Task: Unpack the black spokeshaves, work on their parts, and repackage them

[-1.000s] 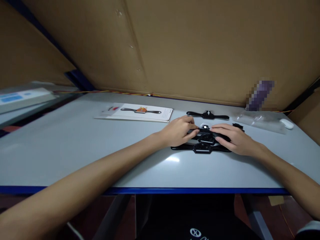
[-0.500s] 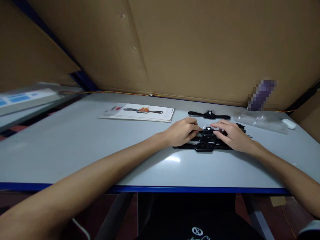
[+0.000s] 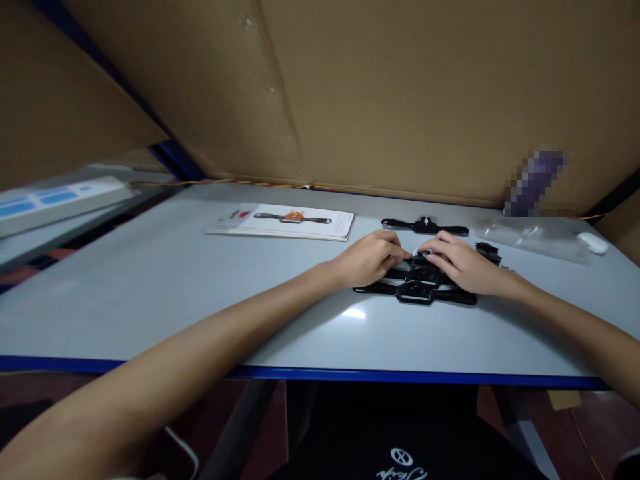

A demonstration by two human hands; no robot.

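My left hand (image 3: 376, 257) is closed on the left handle of a black spokeshave, most of which my fingers hide. At the middle of that spokeshave (image 3: 423, 260), the thumb and forefinger of my right hand (image 3: 457, 261) pinch a small dark part, too small to make out. Just nearer to me lies a second spokeshave body (image 3: 424, 275), partly covered by my hands. A front spokeshave (image 3: 415, 292) rests flat with both handles showing. Beyond my hands another spokeshave (image 3: 425, 226) lies on the table. Small black parts (image 3: 487, 252) sit right of my right hand.
A printed packaging card (image 3: 295, 223) picturing a spokeshave lies left of my hands. Clear plastic bags (image 3: 533, 240) and a white computer mouse (image 3: 593, 243) are at the right. Cardboard walls (image 3: 400, 100) stand behind the table (image 3: 175, 293), which has a blue front edge.
My right fingers have come together at the middle of the spokeshave and now pinch there. My left hand stays on its handle. The view has shifted slightly.
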